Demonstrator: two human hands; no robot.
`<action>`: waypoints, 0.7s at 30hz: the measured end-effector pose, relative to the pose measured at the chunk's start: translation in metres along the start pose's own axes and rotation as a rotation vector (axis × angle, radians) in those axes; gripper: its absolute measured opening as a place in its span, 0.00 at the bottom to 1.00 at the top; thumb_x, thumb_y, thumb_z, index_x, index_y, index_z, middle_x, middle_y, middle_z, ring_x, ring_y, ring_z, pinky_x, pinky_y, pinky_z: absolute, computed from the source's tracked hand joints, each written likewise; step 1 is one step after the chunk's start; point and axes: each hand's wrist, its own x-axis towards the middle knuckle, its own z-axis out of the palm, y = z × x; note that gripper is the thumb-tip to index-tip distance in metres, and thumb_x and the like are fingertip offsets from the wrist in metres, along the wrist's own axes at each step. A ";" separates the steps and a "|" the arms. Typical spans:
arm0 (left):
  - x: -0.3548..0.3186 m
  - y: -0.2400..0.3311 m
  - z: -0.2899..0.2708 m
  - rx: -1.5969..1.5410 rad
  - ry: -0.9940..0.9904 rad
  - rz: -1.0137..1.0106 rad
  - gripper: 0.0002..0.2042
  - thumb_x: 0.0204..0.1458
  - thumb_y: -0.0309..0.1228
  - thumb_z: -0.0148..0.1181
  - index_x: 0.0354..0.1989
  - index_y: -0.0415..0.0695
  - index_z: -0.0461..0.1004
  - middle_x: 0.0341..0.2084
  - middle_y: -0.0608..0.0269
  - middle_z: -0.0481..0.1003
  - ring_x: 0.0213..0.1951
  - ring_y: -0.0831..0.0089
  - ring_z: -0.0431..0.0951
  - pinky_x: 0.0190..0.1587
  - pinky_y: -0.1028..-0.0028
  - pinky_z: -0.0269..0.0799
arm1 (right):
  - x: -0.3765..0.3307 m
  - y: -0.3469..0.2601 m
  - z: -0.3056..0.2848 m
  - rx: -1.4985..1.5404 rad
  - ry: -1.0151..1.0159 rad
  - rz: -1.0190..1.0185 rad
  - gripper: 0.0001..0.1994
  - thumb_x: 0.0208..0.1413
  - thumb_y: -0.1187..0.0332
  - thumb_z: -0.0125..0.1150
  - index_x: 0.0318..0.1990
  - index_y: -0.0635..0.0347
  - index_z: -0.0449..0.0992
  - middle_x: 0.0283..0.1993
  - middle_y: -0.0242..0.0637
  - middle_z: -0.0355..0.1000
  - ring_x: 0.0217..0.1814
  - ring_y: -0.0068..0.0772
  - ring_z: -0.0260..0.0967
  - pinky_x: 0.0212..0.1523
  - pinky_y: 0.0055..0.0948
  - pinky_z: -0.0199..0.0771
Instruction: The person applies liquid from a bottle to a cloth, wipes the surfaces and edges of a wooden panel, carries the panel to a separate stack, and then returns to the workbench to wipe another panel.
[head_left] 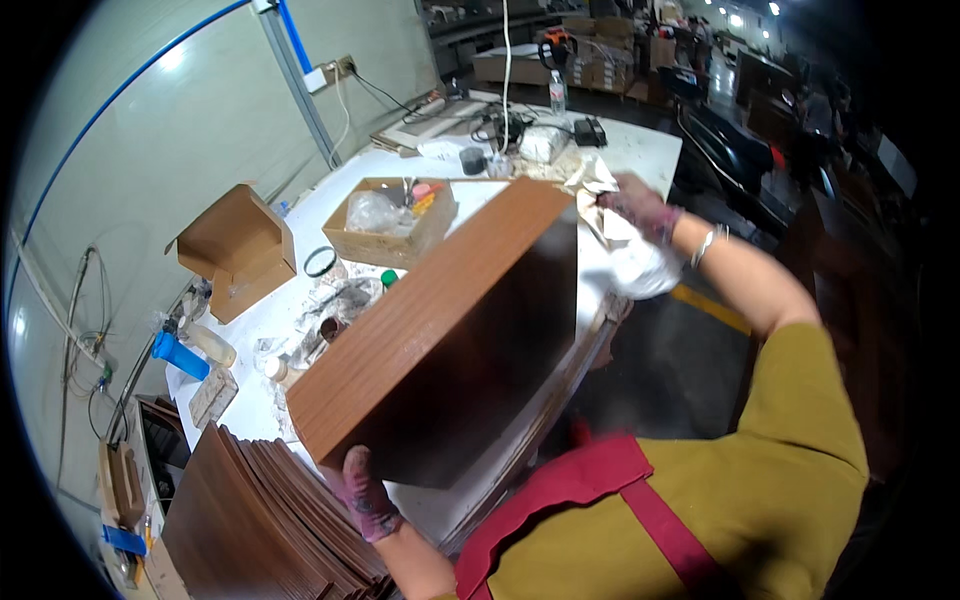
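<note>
A brown wooden box-shaped piece [440, 310] stands tilted across the white table, its lit wood-grain side up and a dark broad face toward me. My left hand [368, 497], in a thin purplish glove, grips its near lower corner with the thumb up against the edge; the other fingers are partly hidden. Beyond the far end of the piece, my right hand [642, 208], gloved alike, is closed on a crumpled white cloth [592, 178]. A white plastic bag [645, 270] hangs at the table edge below that hand.
Dark brown panels [260, 510] are stacked at the lower left. On the white table [640, 148] are a carton of small items [385, 245], an open cardboard box [240, 255], a blue bottle [180, 355] and a clear water bottle [557, 92]. A motorbike [720, 145] stands beyond the table's right edge.
</note>
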 end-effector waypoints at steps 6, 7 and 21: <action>0.009 -0.091 -0.043 -0.394 -0.102 -0.097 0.09 0.57 0.31 0.51 0.43 0.41 0.70 0.41 0.61 0.72 0.43 0.69 0.72 0.51 0.69 0.68 | 0.041 0.056 0.084 0.554 0.200 0.088 0.15 0.61 0.63 0.52 0.50 0.63 0.68 0.43 0.36 0.71 0.44 0.26 0.69 0.48 0.24 0.70; 0.010 -0.108 -0.054 -0.463 -0.108 -0.122 0.07 0.57 0.31 0.50 0.40 0.43 0.72 0.40 0.62 0.72 0.43 0.69 0.72 0.51 0.68 0.68 | 0.051 0.063 0.089 0.568 0.186 0.135 0.15 0.62 0.61 0.49 0.49 0.62 0.69 0.43 0.35 0.71 0.43 0.26 0.69 0.49 0.24 0.71; -0.069 -0.070 0.052 -0.182 0.244 0.074 0.26 0.47 0.27 0.62 0.57 0.40 0.65 0.49 0.55 0.71 0.51 0.63 0.70 0.53 0.65 0.68 | 0.187 0.052 0.143 0.641 -0.211 0.159 0.16 0.60 0.57 0.55 0.42 0.63 0.74 0.36 0.35 0.73 0.35 0.25 0.69 0.34 0.28 0.72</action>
